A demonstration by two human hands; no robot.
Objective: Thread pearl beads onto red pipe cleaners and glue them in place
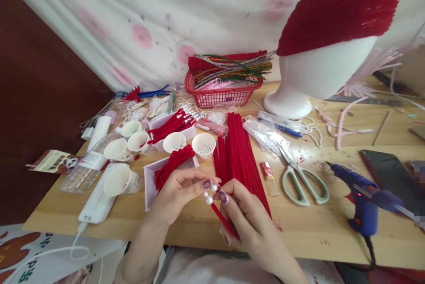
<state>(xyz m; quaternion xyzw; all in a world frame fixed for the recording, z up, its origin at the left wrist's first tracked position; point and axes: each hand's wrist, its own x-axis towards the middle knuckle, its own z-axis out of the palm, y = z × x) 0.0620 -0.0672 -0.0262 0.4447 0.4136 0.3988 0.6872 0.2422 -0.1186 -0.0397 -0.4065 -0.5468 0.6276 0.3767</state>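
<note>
My left hand [177, 195] and my right hand [244, 217] meet over the near edge of the wooden table [308, 226]. The right hand grips a red pipe cleaner [223, 219] that slants up to the left. White pearl beads [210, 197] sit at its upper tip. The left hand's thumb and fingers pinch a bead at that tip. Just behind the hands lies a bundle of red pipe cleaners [237, 155].
Paper cups [203, 143] with beads, white trays of red pieces [172, 164], a red basket [221, 91], a foam head with a red cap [318, 71], green scissors [302, 178], a blue glue gun [363, 197], a dark phone [387, 171] and a power strip [98, 200].
</note>
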